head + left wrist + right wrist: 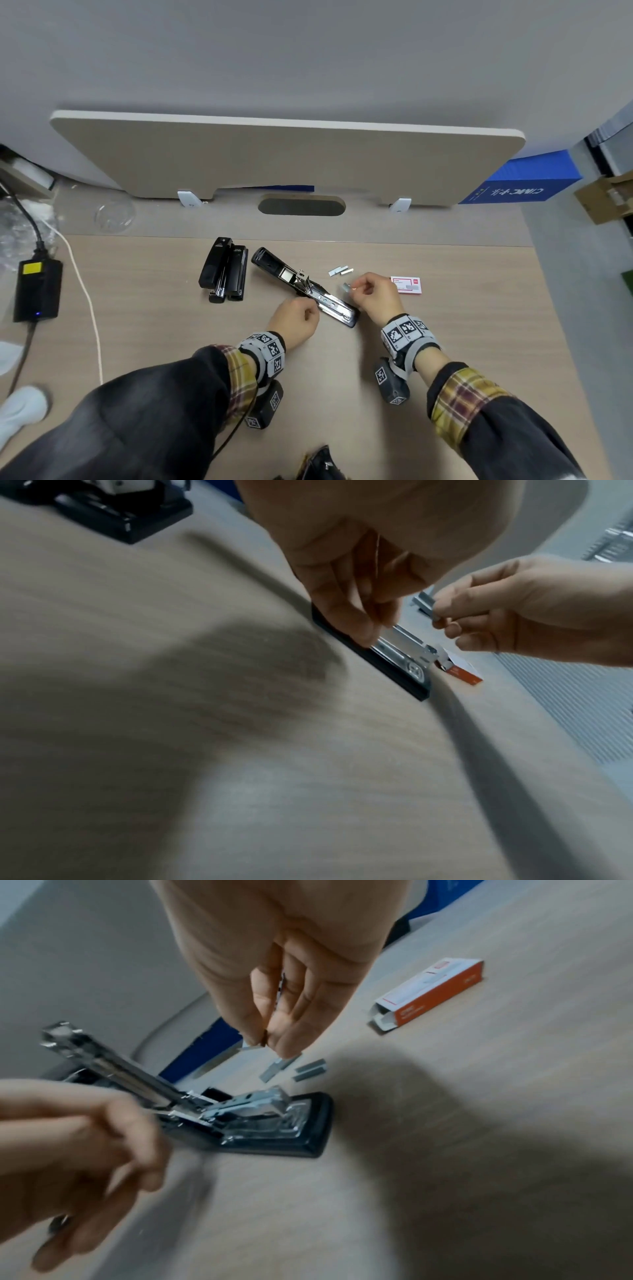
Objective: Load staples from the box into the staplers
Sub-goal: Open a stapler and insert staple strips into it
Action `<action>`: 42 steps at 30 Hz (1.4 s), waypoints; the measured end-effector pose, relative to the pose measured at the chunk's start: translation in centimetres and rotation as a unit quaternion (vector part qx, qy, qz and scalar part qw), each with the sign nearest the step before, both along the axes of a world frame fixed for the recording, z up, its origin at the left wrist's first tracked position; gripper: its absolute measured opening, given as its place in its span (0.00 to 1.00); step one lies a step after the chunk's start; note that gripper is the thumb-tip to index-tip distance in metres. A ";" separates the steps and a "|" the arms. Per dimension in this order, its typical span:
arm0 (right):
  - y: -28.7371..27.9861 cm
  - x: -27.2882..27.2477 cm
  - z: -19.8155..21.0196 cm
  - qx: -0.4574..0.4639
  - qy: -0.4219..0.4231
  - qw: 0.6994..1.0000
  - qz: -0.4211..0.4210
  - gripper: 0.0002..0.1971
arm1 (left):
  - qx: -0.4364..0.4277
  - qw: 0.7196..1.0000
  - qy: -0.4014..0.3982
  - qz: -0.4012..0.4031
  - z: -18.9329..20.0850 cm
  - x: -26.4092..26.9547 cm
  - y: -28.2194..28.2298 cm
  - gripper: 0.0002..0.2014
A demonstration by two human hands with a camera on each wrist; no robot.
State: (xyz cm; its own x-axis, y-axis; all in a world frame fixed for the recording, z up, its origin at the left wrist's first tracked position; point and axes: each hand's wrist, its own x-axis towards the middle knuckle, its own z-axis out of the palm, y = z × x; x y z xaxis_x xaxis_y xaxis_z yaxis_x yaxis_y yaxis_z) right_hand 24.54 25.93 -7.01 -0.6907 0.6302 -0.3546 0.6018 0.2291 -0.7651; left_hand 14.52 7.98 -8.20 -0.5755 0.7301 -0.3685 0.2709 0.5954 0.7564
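Note:
An open black stapler lies diagonally at the desk's centre, its lid folded back and the metal magazine bared. My left hand curls its fingers onto the stapler's near half and holds it down. My right hand hovers just right of the magazine and pinches a short staple strip between thumb and forefinger. Loose staple strips lie beyond that hand. The red-and-white staple box sits to the right with its end flap open.
Two closed black staplers stand side by side left of the open one. A black power adapter with cables lies at the far left. A beige divider panel borders the desk's back, and a blue box sits at back right.

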 end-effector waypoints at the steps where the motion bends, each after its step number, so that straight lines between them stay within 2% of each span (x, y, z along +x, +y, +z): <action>1: -0.5 -0.2 0.2 0.012 0.002 1.000 0.025 0.06 | -0.003 0.995 -0.084 0.045 0.1 0.0 0.2 0.09; 3: -1.4 -0.4 0.7 0.057 0.000 0.995 0.088 0.04 | 0.006 0.965 -0.233 0.123 0.5 0.0 0.9 0.12; 5: -2.2 -0.5 1.1 0.099 0.000 0.985 0.140 0.03 | 0.009 0.942 -0.297 0.156 0.8 -0.2 1.8 0.19; 7: -2.8 -0.4 1.3 0.124 0.004 0.977 0.172 0.04 | 0.021 0.932 -0.323 0.163 1.1 -0.3 2.4 0.20; 11: -3.6 0.0 1.7 0.161 0.005 0.963 0.214 0.04 | 0.044 0.912 -0.368 0.175 1.9 -0.3 2.8 0.09; 13: -3.7 0.2 1.5 0.151 0.005 0.967 0.206 0.04 | 0.055 0.900 -0.389 0.191 2.1 -0.2 2.9 0.08; 17: -3.4 0.4 1.0 0.049 -0.007 0.990 0.131 0.05 | 0.055 0.907 -0.376 0.181 2.2 0.1 2.6 0.07; 19: -3.3 0.5 0.8 0.038 -0.020 0.990 0.131 0.05 | 0.053 0.916 -0.360 0.170 2.2 0.2 2.5 0.07; 24: -3.2 0.0 0.9 0.119 -0.060 0.976 0.171 0.05 | 0.043 0.929 -0.330 0.165 2.4 0.4 2.3 0.05; 29: -3.3 -0.4 0.5 0.177 -0.072 0.975 0.112 0.06 | -0.003 0.950 -0.265 0.163 1.8 0.1 1.1 0.12; 33: -3.9 -0.7 0.5 0.211 -0.098 0.959 0.159 0.12 | -0.019 0.954 -0.249 0.166 1.3 -0.5 0.4 0.14; 35: -4.0 -0.8 0.7 0.232 -0.106 0.951 0.172 0.12 | -0.019 0.954 -0.247 0.166 1.4 -0.7 0.4 0.14; 39: -4.4 -0.7 0.9 0.238 -0.086 0.956 0.145 0.09 | -0.015 0.956 -0.245 0.162 1.6 -0.9 0.9 0.14; 42: -4.9 -0.7 0.7 0.261 -0.094 0.946 0.169 0.09 | -0.016 0.955 -0.247 0.163 1.6 -0.9 1.2 0.14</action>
